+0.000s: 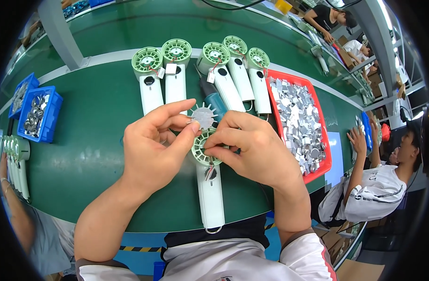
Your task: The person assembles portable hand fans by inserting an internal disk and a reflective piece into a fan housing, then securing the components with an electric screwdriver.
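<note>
My left hand (149, 145) pinches a round silver metal disc (203, 118) with spiky tabs around its rim. The disc is just above the green round head of a handheld fan (210, 199), whose white handle points toward me on the green table. My right hand (263, 150) is closed, with thumb and fingertips reaching into that slotted fan head (198, 151). What those fingertips hold, if anything, is hidden. Red wires and a small tag hang at the joint of head and handle. A dark teal power tool (215, 103) lies behind my hands, partly covered.
Several similar fans (151, 91) lie in a row at the back. A red tray (325, 165) of silver metal pieces stands at right, blue bins (49, 119) of metal parts at left. Co-workers sit on both sides; a person in a white shirt (376, 187) is at right.
</note>
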A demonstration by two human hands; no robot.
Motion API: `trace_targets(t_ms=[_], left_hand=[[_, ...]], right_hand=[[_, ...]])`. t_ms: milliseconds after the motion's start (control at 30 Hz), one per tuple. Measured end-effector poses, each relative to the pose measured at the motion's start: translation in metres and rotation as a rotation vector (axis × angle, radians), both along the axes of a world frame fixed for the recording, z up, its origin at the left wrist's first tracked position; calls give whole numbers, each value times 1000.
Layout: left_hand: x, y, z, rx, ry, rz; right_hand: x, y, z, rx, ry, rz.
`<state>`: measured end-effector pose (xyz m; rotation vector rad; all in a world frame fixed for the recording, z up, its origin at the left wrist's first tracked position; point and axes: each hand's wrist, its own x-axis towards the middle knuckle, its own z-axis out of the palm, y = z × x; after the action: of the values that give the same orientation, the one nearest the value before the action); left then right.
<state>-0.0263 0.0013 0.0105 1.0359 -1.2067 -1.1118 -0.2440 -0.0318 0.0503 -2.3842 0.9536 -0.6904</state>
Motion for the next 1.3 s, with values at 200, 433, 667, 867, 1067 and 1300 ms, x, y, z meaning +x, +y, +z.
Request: trace_targets(t_ms=[200, 433, 667, 867, 1067, 1300], left_hand=[[1, 0, -4, -47, -32, -3], [2, 1, -2, -50, -38, -5], [2, 1, -3, -52, -64, -9], [2, 1, -1, -21, -66, 1], [3, 1, 1, 10, -34, -8], [6, 2, 0, 20, -6, -28]], right_hand=[[-2, -3, -3, -73, -13, 36], [-3, -2, -3, -16, -44, 26], [-3, -2, -2, -103, -24, 24], [-2, 0, 0, -146, 22, 8], [-4, -2, -1, -156, 26, 32], [-11, 1, 0, -261, -150, -26]])
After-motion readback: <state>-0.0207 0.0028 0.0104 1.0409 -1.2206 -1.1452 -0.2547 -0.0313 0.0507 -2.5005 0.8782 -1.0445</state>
